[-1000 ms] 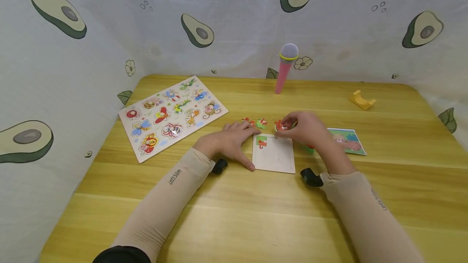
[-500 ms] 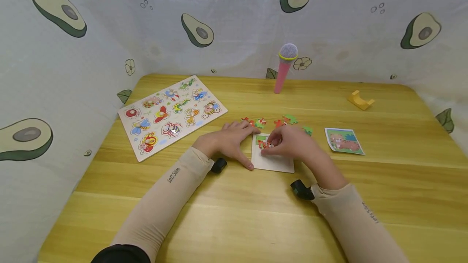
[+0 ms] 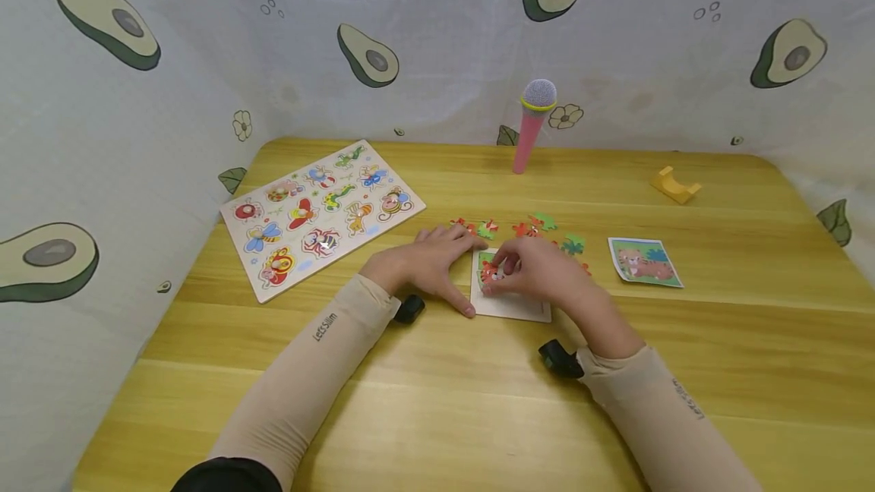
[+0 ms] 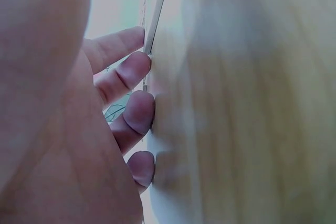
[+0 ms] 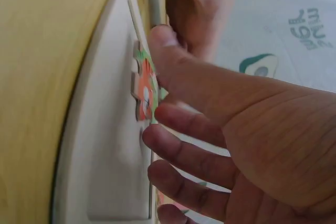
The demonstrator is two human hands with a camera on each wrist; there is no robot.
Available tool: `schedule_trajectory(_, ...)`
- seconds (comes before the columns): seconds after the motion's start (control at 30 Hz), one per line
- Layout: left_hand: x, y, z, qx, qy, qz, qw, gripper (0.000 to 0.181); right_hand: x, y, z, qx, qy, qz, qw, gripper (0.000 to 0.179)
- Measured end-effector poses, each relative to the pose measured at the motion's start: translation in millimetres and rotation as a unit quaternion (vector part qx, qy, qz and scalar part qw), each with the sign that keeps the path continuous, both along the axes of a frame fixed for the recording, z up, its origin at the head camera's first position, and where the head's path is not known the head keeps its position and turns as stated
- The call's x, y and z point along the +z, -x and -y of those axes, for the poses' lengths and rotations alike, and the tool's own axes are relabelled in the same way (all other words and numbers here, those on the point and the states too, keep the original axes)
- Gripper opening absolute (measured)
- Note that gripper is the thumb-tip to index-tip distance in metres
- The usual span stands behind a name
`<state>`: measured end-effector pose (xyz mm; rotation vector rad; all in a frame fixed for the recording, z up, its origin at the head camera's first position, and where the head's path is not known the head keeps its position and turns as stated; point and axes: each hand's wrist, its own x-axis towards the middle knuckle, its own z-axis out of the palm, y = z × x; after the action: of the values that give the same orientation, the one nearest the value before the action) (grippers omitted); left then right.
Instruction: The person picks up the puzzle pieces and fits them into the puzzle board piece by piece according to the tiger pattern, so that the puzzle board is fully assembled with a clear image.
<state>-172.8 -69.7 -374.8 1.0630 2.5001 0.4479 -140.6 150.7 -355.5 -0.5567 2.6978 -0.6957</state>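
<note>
A white square puzzle tray (image 3: 513,308) lies on the table between the two hands. My left hand (image 3: 427,268) lies along its left edge, thumb at the near corner and fingers spread toward the far corner. Over the tray's upper part, my right hand (image 3: 547,272) pinches a red and green jigsaw piece (image 5: 144,87) between thumb and fingers, beside a piece in the far left corner. The fingers partly hide both pieces. Behind the tray lie loose jigsaw pieces (image 3: 530,227), several in all, with a green one (image 3: 573,244) to the right.
A wooden insect puzzle board (image 3: 321,219) lies at the left. To the right is a small picture card (image 3: 645,263) of a pink animal. Farther back are a pink toy microphone (image 3: 530,127) and a yellow curved block (image 3: 675,185). Avocado-print cloth (image 3: 444,36) hangs behind the table.
My right hand has taken a red and green jigsaw piece from behind the tray, brought it toward me onto the tray, then shifted slightly left. My left hand has stayed put.
</note>
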Motion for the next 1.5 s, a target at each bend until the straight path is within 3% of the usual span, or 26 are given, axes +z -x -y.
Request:
schedule_trajectory(0.27,-0.7,-0.2,0.6,0.005,0.0,0.006,1.0,0.106,-3.7,5.2,-5.2,0.032,0.012,0.013,0.9993,0.029)
schedule_trajectory(1.3,-2.4,2.5,0.3,0.001,0.007,-0.003,1.0,0.109,2.8,-0.2,3.5,0.028,-0.033,-0.036,0.9984,0.028)
schedule_trajectory(1.5,-2.3,1.9,-0.4,0.001,0.007,-0.003,1.0,0.109,3.4,-0.3,0.8,0.032,-0.017,-0.039,0.9986,0.01)
